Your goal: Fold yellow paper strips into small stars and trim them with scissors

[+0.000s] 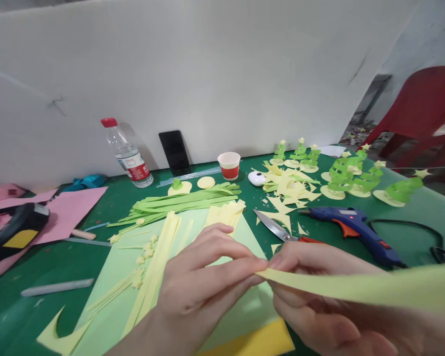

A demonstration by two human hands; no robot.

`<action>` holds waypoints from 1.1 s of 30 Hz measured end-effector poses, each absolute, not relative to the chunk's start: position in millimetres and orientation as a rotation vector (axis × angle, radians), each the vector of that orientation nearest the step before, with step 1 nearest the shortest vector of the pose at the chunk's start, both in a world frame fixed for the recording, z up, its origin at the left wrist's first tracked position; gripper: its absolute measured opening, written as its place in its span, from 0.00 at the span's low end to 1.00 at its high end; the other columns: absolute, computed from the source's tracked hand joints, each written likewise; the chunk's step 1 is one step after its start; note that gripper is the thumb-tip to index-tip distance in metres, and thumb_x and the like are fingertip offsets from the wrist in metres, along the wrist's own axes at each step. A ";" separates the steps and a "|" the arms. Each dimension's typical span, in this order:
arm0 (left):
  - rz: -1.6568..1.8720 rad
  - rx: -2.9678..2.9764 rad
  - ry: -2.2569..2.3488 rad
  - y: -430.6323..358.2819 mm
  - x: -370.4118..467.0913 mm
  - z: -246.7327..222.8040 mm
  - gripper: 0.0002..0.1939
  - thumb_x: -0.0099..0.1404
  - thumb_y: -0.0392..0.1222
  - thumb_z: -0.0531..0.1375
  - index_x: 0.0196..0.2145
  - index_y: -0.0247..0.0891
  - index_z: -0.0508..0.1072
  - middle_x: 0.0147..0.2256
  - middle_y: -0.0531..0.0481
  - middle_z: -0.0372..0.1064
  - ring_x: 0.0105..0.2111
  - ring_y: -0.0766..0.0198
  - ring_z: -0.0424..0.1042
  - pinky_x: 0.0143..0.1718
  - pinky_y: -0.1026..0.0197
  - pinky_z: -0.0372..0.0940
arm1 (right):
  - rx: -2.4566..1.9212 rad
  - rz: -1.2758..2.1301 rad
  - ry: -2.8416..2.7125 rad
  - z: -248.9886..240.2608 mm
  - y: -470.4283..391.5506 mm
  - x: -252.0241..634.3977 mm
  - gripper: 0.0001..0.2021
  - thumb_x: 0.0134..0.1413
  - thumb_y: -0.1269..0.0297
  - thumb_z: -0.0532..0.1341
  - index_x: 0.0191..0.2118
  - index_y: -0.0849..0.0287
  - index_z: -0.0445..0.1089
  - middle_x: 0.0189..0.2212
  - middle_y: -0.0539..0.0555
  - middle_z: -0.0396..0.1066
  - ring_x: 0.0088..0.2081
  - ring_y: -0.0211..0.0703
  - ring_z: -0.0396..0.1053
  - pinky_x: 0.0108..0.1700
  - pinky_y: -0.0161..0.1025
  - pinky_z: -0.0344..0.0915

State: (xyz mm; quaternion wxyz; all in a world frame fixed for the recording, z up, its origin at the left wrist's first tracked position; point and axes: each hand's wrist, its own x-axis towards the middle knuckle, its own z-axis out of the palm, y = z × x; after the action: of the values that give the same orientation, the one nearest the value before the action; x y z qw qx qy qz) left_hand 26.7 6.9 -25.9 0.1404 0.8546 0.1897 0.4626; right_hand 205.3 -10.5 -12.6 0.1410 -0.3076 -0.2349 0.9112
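Both my hands meet at the middle front and pinch one end of a pale yellow paper strip (pixel 341 287). My left hand (pixel 207 272) has its fingertips pressed together on that tip. My right hand (pixel 315 291) grips it from the other side, thumb on top, while the strip's long end runs off to the right edge. Beneath my hands lies a light green paper sheet (pixel 107 277) bearing yellow paper strips (pixel 159 267) and several small folded paper stars (pixel 144 254). Behind the sheet is a pile of green paper strips (pixel 178 200).
Scissors (pixel 276 227) and a blue glue gun (pixel 356 230) with a cord lie to the right. Yellow scraps (pixel 287 183) and several paper trees (pixel 341 173) stand behind them. A paper cup (pixel 229 165), a phone (pixel 175 152) and a water bottle (pixel 128 155) line the wall.
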 end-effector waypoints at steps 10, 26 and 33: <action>1.022 1.640 0.998 7.7 33.7 -22.2 0.10 0.57 0.35 0.62 0.19 0.40 0.76 0.23 0.54 0.74 0.24 0.67 0.70 0.24 0.69 0.65 | -1.094 1.740 -1.475 -7.7 -10.3 206.4 0.10 0.53 0.64 0.56 0.23 0.58 0.60 0.15 0.42 0.54 0.16 0.29 0.49 0.17 0.27 0.47; 0.947 1.306 0.956 10.3 35.2 -23.6 0.07 0.52 0.32 0.66 0.22 0.43 0.80 0.23 0.56 0.74 0.24 0.70 0.70 0.24 0.73 0.65 | -1.186 1.175 -1.873 -9.5 -8.8 206.9 0.15 0.56 0.68 0.50 0.19 0.57 0.51 0.16 0.45 0.49 0.19 0.32 0.49 0.19 0.32 0.47; 0.951 1.240 0.929 7.5 38.3 -25.7 0.09 0.49 0.29 0.66 0.20 0.43 0.80 0.22 0.56 0.76 0.23 0.71 0.70 0.24 0.74 0.66 | -1.201 1.057 -1.944 -11.4 -11.5 208.6 0.14 0.53 0.69 0.49 0.19 0.57 0.48 0.15 0.44 0.46 0.18 0.32 0.45 0.18 0.32 0.42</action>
State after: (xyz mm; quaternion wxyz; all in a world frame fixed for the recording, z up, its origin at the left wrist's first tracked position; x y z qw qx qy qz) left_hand 38.3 7.5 -25.7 0.6144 0.5382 0.4031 0.4127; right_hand 208.6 -11.5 -11.4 0.3069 -0.4539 -0.7350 0.3995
